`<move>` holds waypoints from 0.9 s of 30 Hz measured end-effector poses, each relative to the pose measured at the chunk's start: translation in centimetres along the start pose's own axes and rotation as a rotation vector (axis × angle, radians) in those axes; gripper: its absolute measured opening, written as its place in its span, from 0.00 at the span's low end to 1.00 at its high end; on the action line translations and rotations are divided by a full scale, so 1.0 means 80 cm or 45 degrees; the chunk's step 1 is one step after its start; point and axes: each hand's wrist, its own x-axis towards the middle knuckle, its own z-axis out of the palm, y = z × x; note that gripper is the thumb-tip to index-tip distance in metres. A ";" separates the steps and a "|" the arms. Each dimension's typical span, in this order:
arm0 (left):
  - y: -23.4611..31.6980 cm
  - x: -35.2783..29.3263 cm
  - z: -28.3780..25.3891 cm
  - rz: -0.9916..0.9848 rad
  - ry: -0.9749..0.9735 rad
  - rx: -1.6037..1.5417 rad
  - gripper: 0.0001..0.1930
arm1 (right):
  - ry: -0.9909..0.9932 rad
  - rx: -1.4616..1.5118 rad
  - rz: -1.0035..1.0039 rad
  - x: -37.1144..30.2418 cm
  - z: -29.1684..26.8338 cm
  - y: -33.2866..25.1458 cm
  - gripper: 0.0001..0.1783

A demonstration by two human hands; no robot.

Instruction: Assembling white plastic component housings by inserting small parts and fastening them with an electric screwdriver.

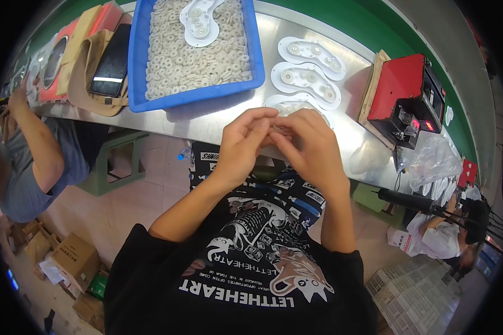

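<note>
My left hand (243, 144) and my right hand (312, 146) meet in front of my chest at the table's near edge. Fingers of both are closed together in a pinch, and whatever small piece lies between them is mostly hidden. Just beyond the fingertips a white curved plastic plate (288, 100) is partly covered by my hands. Two more such plates, an upper one (303, 49) and a middle one (306, 80), lie behind it, each with round gears set in a recess. To the left stands a blue bin (201, 96) full of small white gears (198, 67), with another plate (200, 25) on top.
The metal table (207, 118) carries a red machine (402, 89) at the right, with clear plastic bags (433, 162) past it. A dark phone (112, 61) leans left of the bin. One co-worker (33, 151) sits at left, another (436, 234) at right. Green stools (117, 162) stand below.
</note>
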 end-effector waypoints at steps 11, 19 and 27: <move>0.002 0.004 -0.008 -0.063 -0.060 -0.169 0.19 | 0.208 -0.178 -0.072 0.000 0.012 0.012 0.11; -0.009 0.003 -0.003 0.157 -0.126 -0.020 0.20 | 0.340 -0.180 0.051 0.062 -0.019 0.073 0.07; -0.017 0.002 -0.011 0.250 -0.166 0.044 0.18 | 0.183 -0.190 0.196 0.080 -0.006 0.112 0.09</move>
